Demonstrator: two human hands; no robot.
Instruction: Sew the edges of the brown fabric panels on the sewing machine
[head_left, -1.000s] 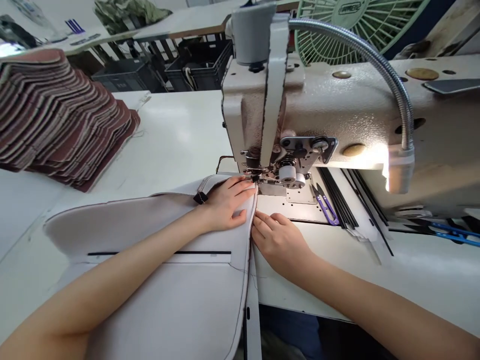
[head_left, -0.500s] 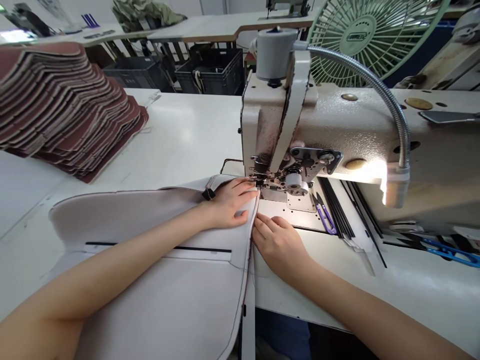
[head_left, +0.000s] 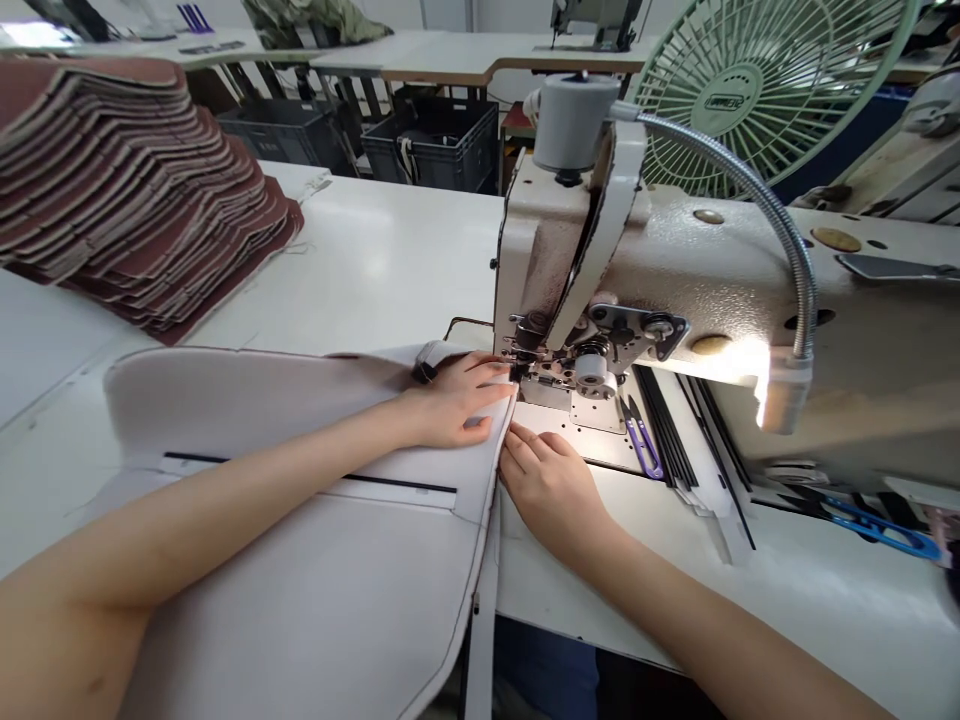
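Observation:
A large pale grey fabric panel (head_left: 360,590) with a stitched, piped edge lies under the head of a sewing machine (head_left: 555,290). My left hand (head_left: 454,400) rests flat on it with fingers outstretched towards the needle area. A black clip (head_left: 424,371) sits on the panel just beyond that hand. My right hand (head_left: 551,485) pinches the panel's right edge, a little nearer to me than the presser foot. A narrow black slot (head_left: 401,484) crosses the panel, partly covered by my left forearm. The needle itself is hidden among the metal parts.
Purple-handled snips (head_left: 643,440) and black strips (head_left: 666,425) lie right of the needle plate. Blue-handled scissors (head_left: 885,525) are farther right. A stack of reddish-brown pieces (head_left: 142,200) stands at left. Behind the machine are a green fan (head_left: 727,95) and dark crates (head_left: 431,145).
The panel has slid slightly forward, and the clip has moved with it. Both hands keep their places beside the machine's foot. The camera view has shifted a little.

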